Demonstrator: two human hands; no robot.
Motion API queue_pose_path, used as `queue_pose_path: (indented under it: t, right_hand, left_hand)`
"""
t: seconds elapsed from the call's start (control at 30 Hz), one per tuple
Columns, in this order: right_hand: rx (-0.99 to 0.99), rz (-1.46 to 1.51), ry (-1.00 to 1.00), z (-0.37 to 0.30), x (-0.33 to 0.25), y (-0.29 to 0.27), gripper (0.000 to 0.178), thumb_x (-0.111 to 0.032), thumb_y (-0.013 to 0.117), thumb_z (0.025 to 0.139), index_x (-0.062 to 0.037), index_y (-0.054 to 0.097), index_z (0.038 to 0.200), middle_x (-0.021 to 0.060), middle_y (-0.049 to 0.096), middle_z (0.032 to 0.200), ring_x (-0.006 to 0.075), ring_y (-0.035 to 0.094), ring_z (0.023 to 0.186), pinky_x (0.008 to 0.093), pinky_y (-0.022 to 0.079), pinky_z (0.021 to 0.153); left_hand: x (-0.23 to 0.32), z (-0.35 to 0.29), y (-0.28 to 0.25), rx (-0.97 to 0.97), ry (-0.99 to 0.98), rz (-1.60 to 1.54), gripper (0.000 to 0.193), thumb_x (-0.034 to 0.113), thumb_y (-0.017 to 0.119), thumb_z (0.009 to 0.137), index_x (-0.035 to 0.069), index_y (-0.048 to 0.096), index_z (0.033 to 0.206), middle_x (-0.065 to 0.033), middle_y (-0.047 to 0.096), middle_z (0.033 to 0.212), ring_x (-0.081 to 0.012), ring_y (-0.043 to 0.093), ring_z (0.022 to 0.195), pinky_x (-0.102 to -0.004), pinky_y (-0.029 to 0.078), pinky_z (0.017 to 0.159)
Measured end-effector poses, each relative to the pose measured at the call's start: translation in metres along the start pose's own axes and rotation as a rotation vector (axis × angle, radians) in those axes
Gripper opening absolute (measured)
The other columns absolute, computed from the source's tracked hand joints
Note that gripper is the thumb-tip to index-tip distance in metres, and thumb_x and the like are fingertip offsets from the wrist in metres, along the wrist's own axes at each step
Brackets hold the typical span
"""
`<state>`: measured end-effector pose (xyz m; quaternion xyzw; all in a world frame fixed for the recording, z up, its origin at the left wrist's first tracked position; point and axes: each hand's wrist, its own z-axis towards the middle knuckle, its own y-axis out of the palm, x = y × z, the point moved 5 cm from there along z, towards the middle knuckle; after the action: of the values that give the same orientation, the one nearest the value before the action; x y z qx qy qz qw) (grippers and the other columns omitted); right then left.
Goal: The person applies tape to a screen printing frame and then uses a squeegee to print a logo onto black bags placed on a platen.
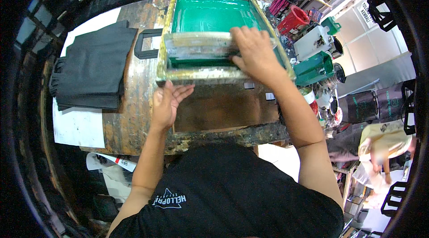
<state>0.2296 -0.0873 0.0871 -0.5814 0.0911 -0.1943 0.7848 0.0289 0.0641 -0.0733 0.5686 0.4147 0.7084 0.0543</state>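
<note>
A screen-printing frame with green mesh lies over the far part of the worktable. My right hand grips the right end of a wide squeegee, which spans the frame near its front bar and is blurred. At the frame's front left corner is my left hand, palm turned up, fingers stretched out and apart. Its thumb is close to the bar; whether it touches I cannot tell. A black bag handle sticks out from the frame's left side. Brown board shows in front of the frame.
Left on the table is a stack of black fabric bags over white paper. Along the right stand a red container, a green container and several cans. Another person is at the far right.
</note>
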Motion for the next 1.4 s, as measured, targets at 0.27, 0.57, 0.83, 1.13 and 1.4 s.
queue_pose_path:
  t: [0.27, 0.57, 0.83, 1.13, 1.4]
  right_hand:
    - [-0.107, 0.159, 0.077, -0.003, 0.038, 0.043, 0.060, -0.017, 0.084, 0.074, -0.0079, 0.052, 0.124, 0.0155, 0.061, 0.109, 0.0377, 0.058, 0.109, 0.0492, 0.042, 0.089]
    - [-0.122, 0.242, 0.039, -0.035, 0.022, 0.038, 0.065, -0.017, 0.086, 0.071, -0.0066, 0.052, 0.125, 0.0165, 0.059, 0.108, 0.0379, 0.056, 0.110, 0.0487, 0.040, 0.090]
    - [0.274, 0.022, 0.059, 0.054, 0.093, 0.079, 0.055, -0.015, 0.084, 0.075, -0.0096, 0.057, 0.123, 0.0100, 0.059, 0.106, 0.0316, 0.055, 0.103, 0.0452, 0.037, 0.087]
    - [0.314, -0.139, 0.083, 0.176, 0.157, 0.163, 0.044, -0.006, 0.071, 0.079, -0.0136, 0.058, 0.120, 0.0057, 0.060, 0.105, 0.0276, 0.059, 0.106, 0.0506, 0.040, 0.091]
    - [0.297, -0.205, 0.102, 0.194, 0.164, 0.220, 0.032, -0.012, 0.061, 0.091, -0.0147, 0.059, 0.122, 0.0052, 0.062, 0.107, 0.0264, 0.060, 0.105, 0.0536, 0.042, 0.092]
  left_hand:
    - [-0.040, -0.020, -0.038, 0.118, -0.038, 0.346, 0.038, 0.025, 0.064, 0.105, -0.009, 0.059, 0.123, -0.0193, 0.074, 0.111, -0.0288, 0.074, 0.099, -0.0427, 0.060, 0.091]
    - [-0.054, -0.021, -0.065, 0.147, -0.063, 0.409, 0.047, 0.028, 0.075, 0.098, -0.003, 0.057, 0.129, -0.0089, 0.068, 0.113, -0.0168, 0.063, 0.103, -0.0336, 0.049, 0.092]
    - [-0.064, -0.029, -0.084, 0.134, -0.326, 0.373, 0.061, 0.041, 0.067, 0.102, -0.008, 0.051, 0.135, -0.0192, 0.069, 0.124, -0.0306, 0.068, 0.114, -0.0450, 0.053, 0.103]
    - [-0.050, -0.040, -0.041, 0.223, -0.438, -0.086, 0.101, 0.074, 0.041, 0.100, -0.005, 0.019, 0.157, -0.0334, 0.041, 0.153, -0.0456, 0.048, 0.141, -0.0557, 0.040, 0.120]
    - [0.024, 0.013, 0.006, -0.252, -0.620, 0.864, 0.062, 0.057, 0.064, 0.098, -0.004, 0.073, 0.106, -0.0125, 0.074, 0.081, -0.0210, 0.073, 0.075, -0.0333, 0.058, 0.067]
